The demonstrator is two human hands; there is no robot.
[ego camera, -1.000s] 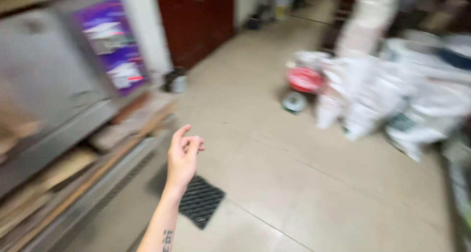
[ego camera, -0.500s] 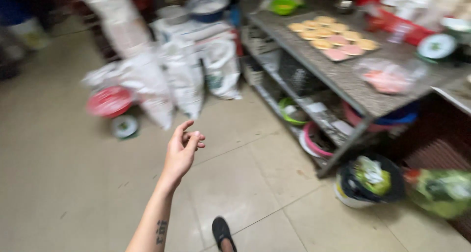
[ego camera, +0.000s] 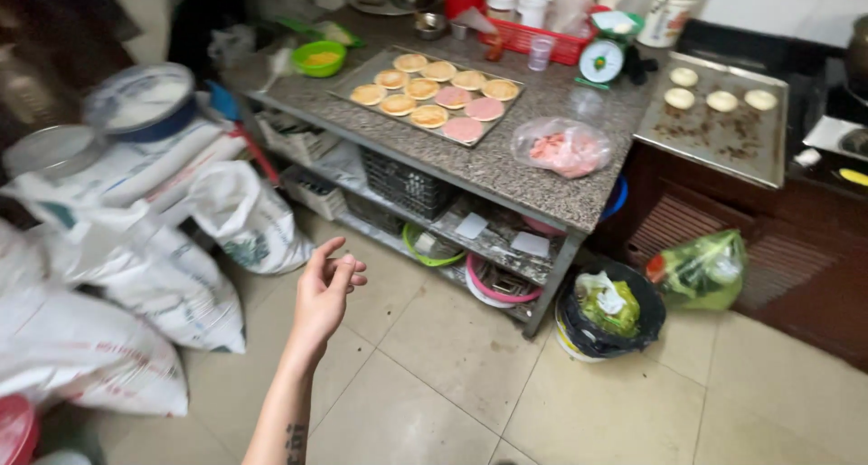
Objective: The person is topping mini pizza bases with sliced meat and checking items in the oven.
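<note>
My left hand (ego camera: 325,289) hangs in the air over the tiled floor, fingers loosely curled and thumb up, holding nothing. My forearm rises from the bottom edge. Ahead stands a speckled stone-topped table (ego camera: 506,171). On it is a metal tray (ego camera: 357,74) of several round flat cakes, yellow and pink. A clear bag of pink pieces (ego camera: 562,147) lies at the table's near corner. My right hand is out of view.
White sacks (ego camera: 117,275) are piled at the left, with a bowl of white powder (ego camera: 140,103) on top. A black-lined bin (ego camera: 608,309) and a green bag (ego camera: 701,268) sit right of the table. A second tray (ego camera: 714,135) holds small pale rounds. A small scale (ego camera: 601,62) stands at the back.
The view has swung round from a shelf and open floor to the table with the cakes. My left hand stays raised in mid-air with the same loose curl.
</note>
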